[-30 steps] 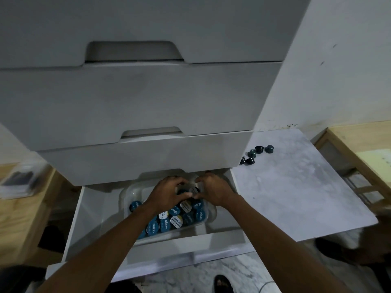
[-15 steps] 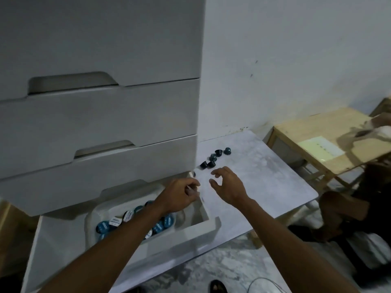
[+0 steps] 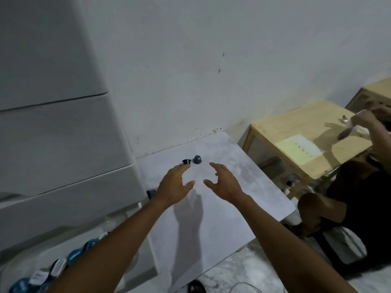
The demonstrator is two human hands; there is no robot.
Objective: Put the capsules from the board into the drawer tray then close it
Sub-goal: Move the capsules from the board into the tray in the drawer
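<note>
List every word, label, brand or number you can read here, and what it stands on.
Blue-and-white foil capsule lids, lower left: printed labels, too blurred to read.
Pale yellow paper sheet on the wooden table: faint marks, too small to read.
No legible text anywhere else.

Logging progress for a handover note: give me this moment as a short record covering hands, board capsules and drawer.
left hand: open, over the board, fingertips by the black capsule, holding nothing
right hand: open, over the board, holding nothing
capsules on board: two visible, black capsule and blue capsule, side by side; left hand may hide more
drawer: open, blue-lidded capsules inside
task stage: board capsules not yet moved
</note>
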